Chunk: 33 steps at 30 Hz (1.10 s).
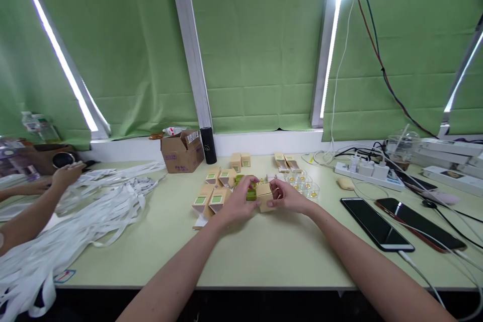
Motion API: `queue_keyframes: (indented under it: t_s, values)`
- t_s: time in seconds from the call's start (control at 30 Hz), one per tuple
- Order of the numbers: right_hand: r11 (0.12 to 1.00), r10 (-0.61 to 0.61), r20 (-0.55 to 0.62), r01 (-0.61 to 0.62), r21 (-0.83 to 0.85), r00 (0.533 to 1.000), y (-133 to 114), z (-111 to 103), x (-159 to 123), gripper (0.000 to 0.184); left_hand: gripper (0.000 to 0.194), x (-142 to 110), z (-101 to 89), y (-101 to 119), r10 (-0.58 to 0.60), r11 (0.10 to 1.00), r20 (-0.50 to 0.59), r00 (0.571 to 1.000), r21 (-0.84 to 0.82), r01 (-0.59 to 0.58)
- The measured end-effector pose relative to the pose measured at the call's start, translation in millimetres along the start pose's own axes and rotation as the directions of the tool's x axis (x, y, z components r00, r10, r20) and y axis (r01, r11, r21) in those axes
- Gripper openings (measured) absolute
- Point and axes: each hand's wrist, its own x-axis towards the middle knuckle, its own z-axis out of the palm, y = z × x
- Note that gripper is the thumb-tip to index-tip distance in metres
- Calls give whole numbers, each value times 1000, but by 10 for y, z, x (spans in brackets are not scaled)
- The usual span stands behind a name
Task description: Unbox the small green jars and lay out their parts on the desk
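Note:
A small tan cardboard box (265, 197) is held between my two hands just above or on the table, at the middle. My left hand (242, 202) closes on its left side with thumb and fingers, and my right hand (287, 196) pinches its right side. Behind my left hand something green (251, 194) shows in part. Several similar boxes with green-and-white labels (217, 200) stand to the left of my left hand. Beyond my right hand sits a cluster of clear round containers with yellow centres (307, 184).
White straps (101, 221) lie heaped at left, near a co-worker's hand (68, 173). A brown carton (182, 152) and black cylinder (208, 146) stand at the back. Phones (377, 224), a power strip (370, 176) and tangled cables are at right. More tan boxes (287, 162) stand behind.

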Motion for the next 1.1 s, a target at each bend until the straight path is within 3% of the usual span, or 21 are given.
queue_keyframes:
  t_s: [0.17,0.3,0.47,0.57,0.77,0.87,0.97,1.1]
  values:
    - [994,-18,70,25,-104,997,-31,-57,-36,53,31,-9,80,-26,-29,999,-26,999,23,30]
    - [1000,5,127,-2,-24,992,-73,-172,-49,42,31,1,97,-61,-23,999,-70,997,38,25]
    - [997,61,75,-65,49,995,-3,-187,1,44,27,2,123,-50,-50,998,-109,993,34,54]
    - [998,58,60,-60,20,997,51,-140,26,44,36,-12,140,-28,-48,999,-72,996,-15,47]
    - [995,35,24,-33,-97,999,88,-133,33,26,51,-36,173,-13,-27,991,-1,1000,-128,26]
    - [990,24,-1,-24,-138,1000,71,-159,22,20,54,-54,223,19,-92,992,5,996,-82,92]
    - [988,-5,-11,3,-153,1000,29,-164,3,14,69,-76,290,52,-170,986,-25,985,-5,170]
    - [976,-50,-113,25,-214,992,-25,-138,-8,23,67,-86,347,59,-212,975,-60,975,48,215]
